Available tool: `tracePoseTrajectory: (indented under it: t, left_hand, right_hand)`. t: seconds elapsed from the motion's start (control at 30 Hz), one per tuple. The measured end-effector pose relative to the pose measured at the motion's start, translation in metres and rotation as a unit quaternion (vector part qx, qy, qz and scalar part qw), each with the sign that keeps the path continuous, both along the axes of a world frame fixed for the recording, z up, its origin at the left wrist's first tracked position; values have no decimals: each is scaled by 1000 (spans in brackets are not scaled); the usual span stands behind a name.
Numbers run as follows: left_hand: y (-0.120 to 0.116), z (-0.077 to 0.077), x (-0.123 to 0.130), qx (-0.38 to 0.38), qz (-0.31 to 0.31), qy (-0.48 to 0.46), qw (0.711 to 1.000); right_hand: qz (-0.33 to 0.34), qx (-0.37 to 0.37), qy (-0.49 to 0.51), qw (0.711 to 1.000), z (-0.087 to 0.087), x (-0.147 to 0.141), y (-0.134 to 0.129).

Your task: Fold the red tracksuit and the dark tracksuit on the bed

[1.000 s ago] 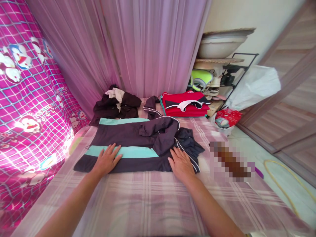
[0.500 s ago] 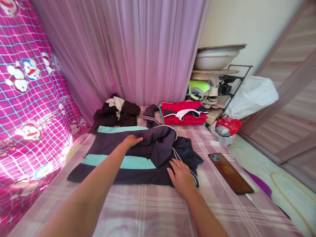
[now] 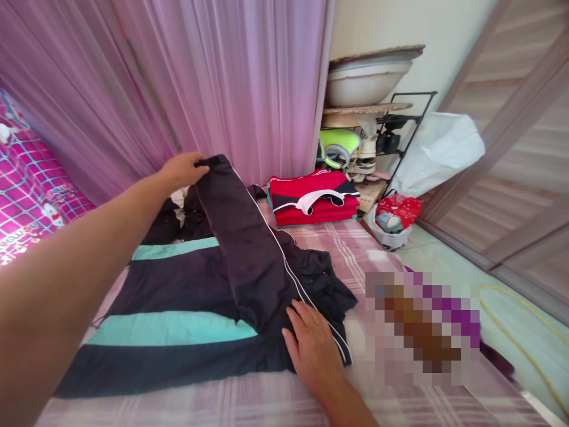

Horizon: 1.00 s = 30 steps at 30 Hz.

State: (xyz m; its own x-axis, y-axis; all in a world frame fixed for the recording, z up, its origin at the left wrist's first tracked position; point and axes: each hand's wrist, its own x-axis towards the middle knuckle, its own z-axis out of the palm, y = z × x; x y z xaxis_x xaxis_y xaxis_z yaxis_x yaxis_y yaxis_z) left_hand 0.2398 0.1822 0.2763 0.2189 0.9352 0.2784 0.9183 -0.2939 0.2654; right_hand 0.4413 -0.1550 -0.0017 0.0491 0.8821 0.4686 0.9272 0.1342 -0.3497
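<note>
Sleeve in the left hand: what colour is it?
The sleeve is dark, nearly black, and white-piped along one side; the head view shows it best.

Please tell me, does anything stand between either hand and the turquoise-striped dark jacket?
Nothing visible does: the right hand rests directly on the turquoise-striped jacket, and the left hand holds its sleeve by the end.

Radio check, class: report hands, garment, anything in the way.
Left hand gripping raised sleeve; right hand resting on dark garment; red folded stack beyond, apart.

Looks like home bdrm w/ plaid sheet (image 3: 222, 403), curtain (image 3: 258, 77) & shoes (image 3: 366, 166).
</note>
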Motion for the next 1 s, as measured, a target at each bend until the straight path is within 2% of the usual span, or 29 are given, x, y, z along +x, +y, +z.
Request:
tracePoseTrajectory:
  t: [0.07, 0.13, 0.2, 0.27, 0.37, 0.4, 0.47, 0.53, 0.57, 0.63, 0.7, 0.77, 0.83, 0.9, 1.0]
  left_hand:
    - [12, 11, 15, 69, -19, 68, 995]
    - [21, 2, 32, 99, -17, 97, 990]
    - [29, -24, 45, 99, 10, 92, 991]
    - [34, -59, 54, 85, 44, 62, 993]
    - [26, -111, 61, 93, 52, 8, 994]
    - [15, -126, 63, 96, 27, 5, 995]
    - [-22, -156, 63, 75, -90, 23, 993]
    - [-71, -185, 58, 25, -233, 50, 971]
    - [-95, -200, 54, 3, -283, 65, 957]
    - [-136, -227, 45, -22, -318, 98, 943]
    - [-157, -247, 39, -51, -305, 131, 942]
    - [-162, -257, 37, -66, -285, 149, 944]
    - [-161, -256, 41, -66, -277, 156, 946]
    - [-162, -251, 47, -50, -295, 156, 941]
    - [-160, -247, 55, -18, -355, 158, 921]
  right_hand:
    - [-10, -4, 8, 1000, -1, -2, -1]
    - [-19, -3, 14, 1000, -4, -4, -1]
    - [-25, 0, 16, 1000, -7, -6, -1]
    - [-29, 2, 14, 999, -9, -8, -1]
    - [-31, 1, 5, 999, -9, -9, 0]
    - [-33, -1, 3, 999, -8, -9, 0]
    - [-36, -7, -1, 999, -5, -9, 0]
    - [-38, -17, -3, 999, -3, -8, 0]
    - [-38, -23, -4, 999, -2, -8, 0]
    - [-39, -34, -7, 999, 0, -7, 0]
    - [-42, -41, -13, 998, 3, -7, 0]
    - [-39, -41, -23, 998, 9, -6, 1]
    - [-26, -36, -34, 998, 17, -5, 3]
    - [-1, -25, -48, 999, 25, -3, 6]
    - [38, -26, -82, 996, 31, 1, 13]
